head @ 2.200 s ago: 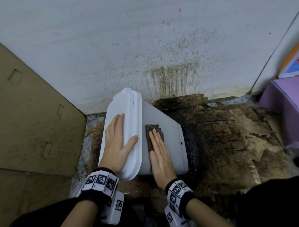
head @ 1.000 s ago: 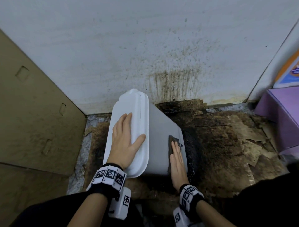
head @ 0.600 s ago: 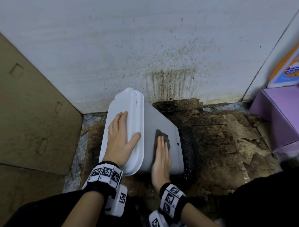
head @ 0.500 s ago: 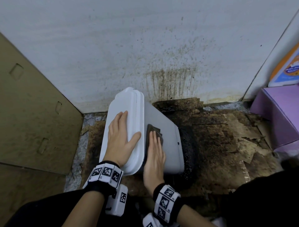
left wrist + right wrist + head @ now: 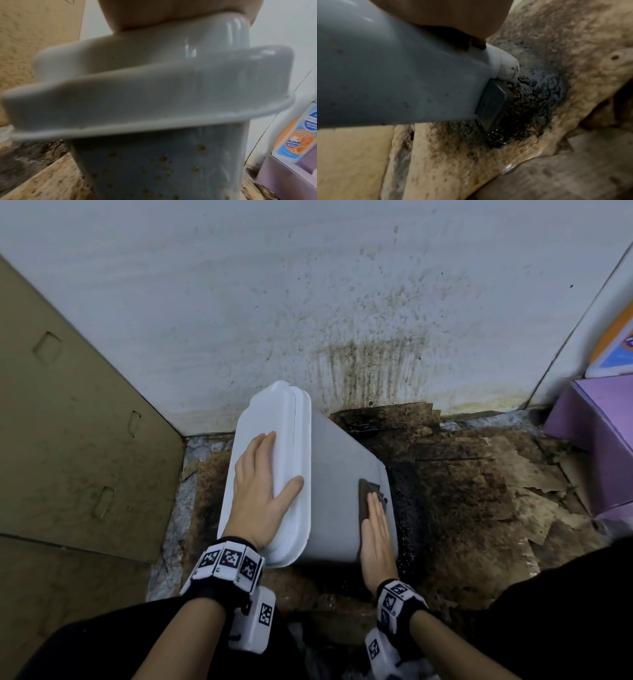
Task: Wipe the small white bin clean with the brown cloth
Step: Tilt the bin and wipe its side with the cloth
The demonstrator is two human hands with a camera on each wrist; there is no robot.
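Observation:
The small white bin (image 5: 335,474) stands tilted on a dirty floor, its lid (image 5: 270,440) leaning left and its base to the right. My left hand (image 5: 263,491) lies flat on the lid with straight fingers and the thumb spread over the lid's edge. My right hand (image 5: 376,529) presses the brown cloth (image 5: 368,491) flat against the bin's side, low down near the base. In the left wrist view the lid's rim (image 5: 154,94) fills the frame above a speckled bin wall (image 5: 154,169). In the right wrist view the bin's base (image 5: 503,67) sits on black grime, with a dark pedal (image 5: 493,105).
A stained white wall (image 5: 342,302) rises just behind the bin. A cardboard panel (image 5: 68,440) stands at the left. Purple boxes (image 5: 599,433) and an orange-blue package (image 5: 616,344) sit at the right. Torn, soiled cardboard (image 5: 479,491) covers the floor, with wet black grime (image 5: 407,508) beside the base.
My right hand has slid the cloth from just under the lid down the bin's side to near the base. The left hand has stayed on the lid.

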